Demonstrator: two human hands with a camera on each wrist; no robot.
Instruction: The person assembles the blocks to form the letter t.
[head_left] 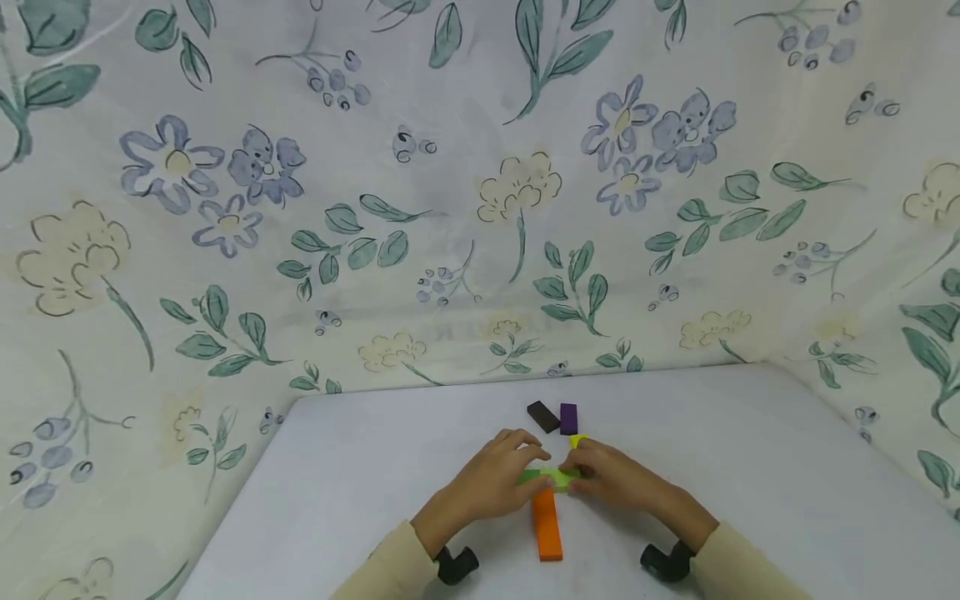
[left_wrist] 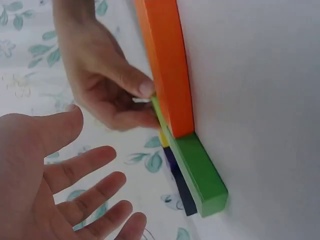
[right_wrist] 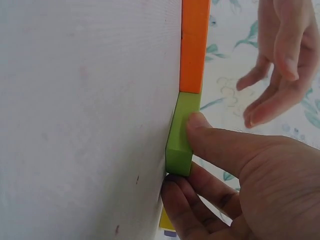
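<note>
My right hand [head_left: 617, 477] pinches a light green block [right_wrist: 181, 131] between thumb and fingers. A darker green block [left_wrist: 200, 172] lies end to end with it, forming a short bar across the top end of an orange block [head_left: 547, 525]. The orange block's end touches this bar. My left hand [head_left: 495, 477] hovers over the darker green block with fingers spread, and in the left wrist view it holds nothing. Just beyond the right fingers is a yellow block [head_left: 577, 439], partly hidden by them.
Behind the yellow block, a purple block [head_left: 569, 418] and a dark brown block [head_left: 543, 417] lie on the white table [head_left: 337, 483]. A floral cloth [head_left: 465, 250] hangs along the table's far edge and sides.
</note>
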